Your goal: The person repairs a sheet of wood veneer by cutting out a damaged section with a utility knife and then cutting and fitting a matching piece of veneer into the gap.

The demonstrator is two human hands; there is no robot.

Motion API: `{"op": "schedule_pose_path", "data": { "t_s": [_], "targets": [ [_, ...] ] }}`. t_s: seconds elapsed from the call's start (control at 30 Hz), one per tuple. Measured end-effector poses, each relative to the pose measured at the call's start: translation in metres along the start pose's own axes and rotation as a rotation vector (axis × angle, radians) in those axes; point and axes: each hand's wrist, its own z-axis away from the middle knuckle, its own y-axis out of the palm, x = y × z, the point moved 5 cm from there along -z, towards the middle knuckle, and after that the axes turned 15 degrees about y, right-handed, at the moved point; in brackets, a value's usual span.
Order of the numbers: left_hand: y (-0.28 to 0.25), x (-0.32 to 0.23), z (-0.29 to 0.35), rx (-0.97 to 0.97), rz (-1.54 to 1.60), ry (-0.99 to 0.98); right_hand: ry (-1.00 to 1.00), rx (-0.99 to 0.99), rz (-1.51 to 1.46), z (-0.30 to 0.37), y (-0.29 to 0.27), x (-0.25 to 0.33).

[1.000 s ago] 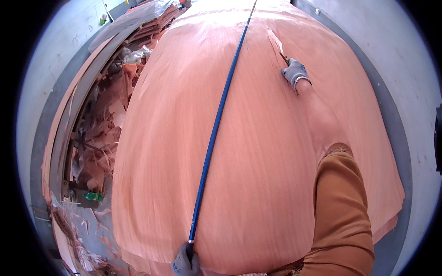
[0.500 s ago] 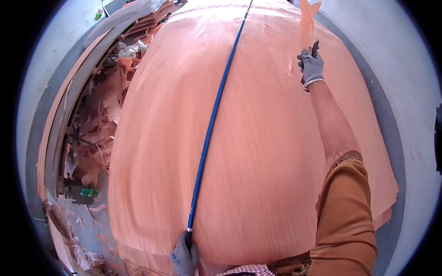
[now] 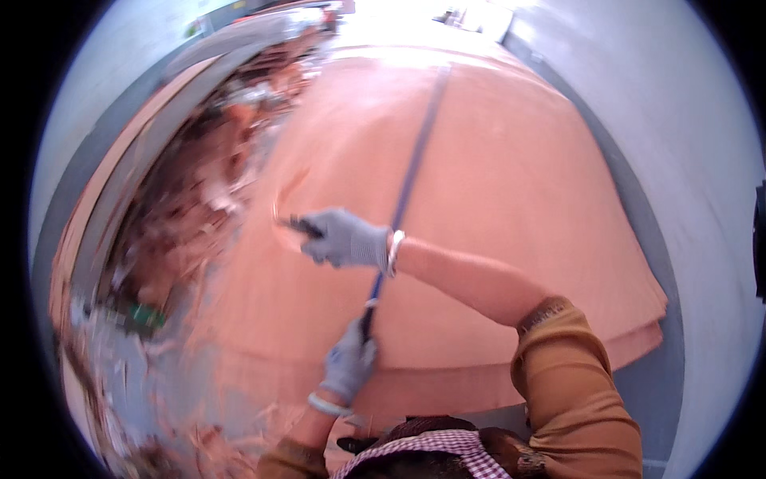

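Observation:
Wide, thin, orange-pink sheets, which look like wood veneer, lie stacked before me. My left hand, in a grey glove, is closed round the black grip of a long blue pole, which lies lengthwise over the top sheet. My right arm crosses above the pole. The gloved right hand is closed on a dark tool; its kind is blurred by motion. A torn veneer strip shows at that hand's fingers, near the stack's left side, also smeared.
Left of the stack lies a heap of veneer scraps, bordered by a long board edge. A green object lies near its front end. Scraps litter the grey floor at the lower left. A pale wall runs along the right.
My right hand has swept from the far right across to the left side with the tool and strip. My left hand, still on the pole, sits slightly higher and further right in view.

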Motion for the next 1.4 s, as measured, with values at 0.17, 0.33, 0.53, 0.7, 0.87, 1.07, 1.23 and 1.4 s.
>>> {"op": "schedule_pose_path", "data": {
  "t_s": [0.17,0.33,0.53,0.7,0.87,1.07,1.23,1.4],
  "targets": [
    [-0.055,0.011,0.123,-0.017,0.141,0.066,-0.362,0.362,0.485,0.029,0.236,0.103],
    [-0.174,0.025,0.289,-0.013,0.203,-0.027,-0.557,0.457,0.621,0.027,0.351,0.176],
    [-0.271,0.078,0.395,-0.303,0.126,-0.063,0.054,0.731,0.188,0.011,0.363,0.211],
    [-0.373,0.154,0.421,-0.309,0.017,-0.303,0.008,0.891,0.265,-0.068,0.411,0.199],
    [-0.477,0.218,0.439,-0.573,-0.140,-0.325,-0.317,0.849,0.002,-0.221,0.479,0.205],
    [-0.579,0.270,0.509,-0.701,-0.197,-0.614,0.265,0.772,-0.154,-0.369,0.610,0.243],
    [-0.668,0.337,0.558,-0.789,-0.395,-0.612,0.278,0.635,-0.177,-0.495,0.719,0.286],
    [-0.765,0.429,0.618,-0.874,-0.369,-0.640,0.206,0.517,-0.205,-0.604,0.799,0.348]
  ]
}}
